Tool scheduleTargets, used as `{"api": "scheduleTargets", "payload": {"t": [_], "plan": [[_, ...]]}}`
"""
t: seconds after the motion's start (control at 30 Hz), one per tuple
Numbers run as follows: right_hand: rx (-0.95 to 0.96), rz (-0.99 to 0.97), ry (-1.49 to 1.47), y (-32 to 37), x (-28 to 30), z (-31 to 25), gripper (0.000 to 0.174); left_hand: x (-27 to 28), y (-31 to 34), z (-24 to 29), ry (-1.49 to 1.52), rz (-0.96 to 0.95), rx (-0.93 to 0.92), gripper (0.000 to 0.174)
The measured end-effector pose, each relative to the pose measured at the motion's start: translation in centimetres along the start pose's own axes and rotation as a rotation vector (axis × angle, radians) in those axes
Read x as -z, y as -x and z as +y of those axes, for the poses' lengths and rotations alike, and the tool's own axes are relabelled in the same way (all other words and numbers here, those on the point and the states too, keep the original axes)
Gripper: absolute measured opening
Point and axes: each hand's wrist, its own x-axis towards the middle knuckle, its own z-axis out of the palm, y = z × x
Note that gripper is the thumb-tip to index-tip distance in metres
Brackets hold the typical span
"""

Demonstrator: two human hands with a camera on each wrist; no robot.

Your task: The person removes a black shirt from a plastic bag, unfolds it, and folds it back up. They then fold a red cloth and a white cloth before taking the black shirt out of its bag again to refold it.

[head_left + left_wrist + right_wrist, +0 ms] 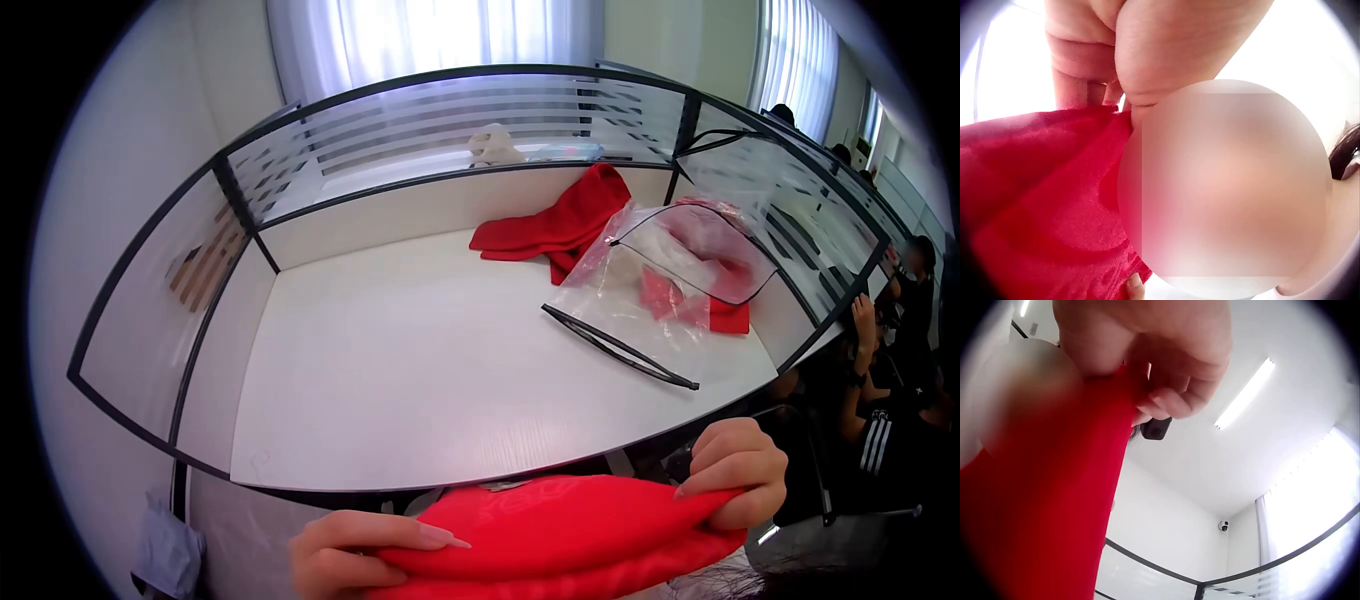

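Note:
A bright red cloth [560,530] is stretched between both hands at the near edge of the head view, in front of the desk. My left hand [350,550] pinches its left end, thumb and fingers curled over the fabric. At the opposite end, my right hand [735,472] grips a bunched corner. Seen from the left wrist, the cloth [1054,206] has a raised pattern and hangs from the fingers. In the right wrist view, the right hand [1154,356] holds the gathered top of the cloth [1066,487], which falls away below it.
On the white desk [400,370], another red cloth [560,220] lies crumpled at the back. Beside it is a clear zip bag [620,290] with dark trim and red and white contents. A low partition [450,185] rings the desk. Other people [890,400] are at the right.

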Motion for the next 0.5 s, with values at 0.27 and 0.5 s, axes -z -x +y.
{"api": "scheduleTargets", "payload": {"t": [0.27, 0.5], "plan": [[-0.386, 0.424, -0.031, 1.7, -2.5, 0.5, 0.04, -0.8, -0.9, -2.1, 0.183, 0.239, 0.626, 0.079], [-0.62, 0.403, 0.048, 2.1, -3.0, 3.1, 0.046, -3.4, -2.6, -6.9, 0.269, 0.062, 0.828, 0.031]]}}
